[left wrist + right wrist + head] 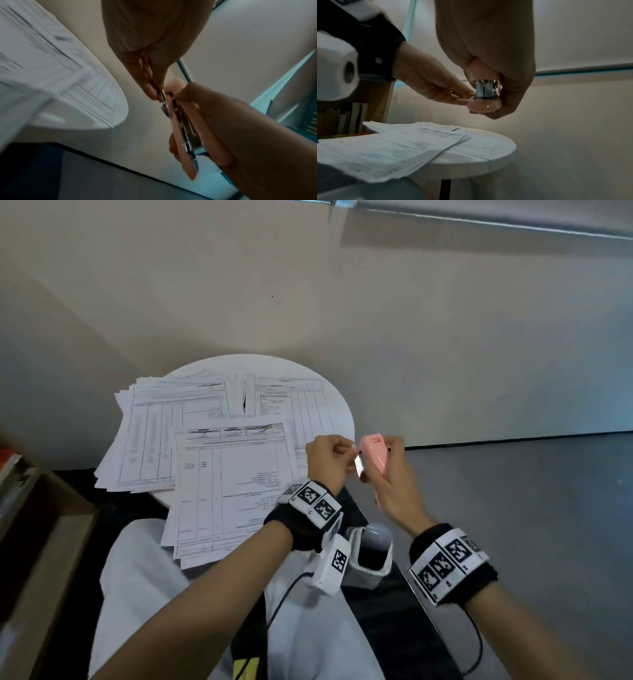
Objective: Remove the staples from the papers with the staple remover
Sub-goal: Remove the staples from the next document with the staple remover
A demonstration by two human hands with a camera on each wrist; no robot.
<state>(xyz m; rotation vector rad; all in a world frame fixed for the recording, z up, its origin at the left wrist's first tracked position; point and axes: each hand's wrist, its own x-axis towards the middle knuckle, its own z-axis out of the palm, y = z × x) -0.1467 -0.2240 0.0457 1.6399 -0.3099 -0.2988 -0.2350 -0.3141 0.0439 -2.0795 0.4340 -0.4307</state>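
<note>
Pink staple remover point(374, 457): gripped in the right hand point(394, 484), held in the air just off the round table's point(342, 405) right edge. Metal tip pinched by left hand point(325, 457) fingertips point(150, 90). Papers point(236, 481): overlapping stacks spread across the table, near stack overhanging its near edge.
</note>
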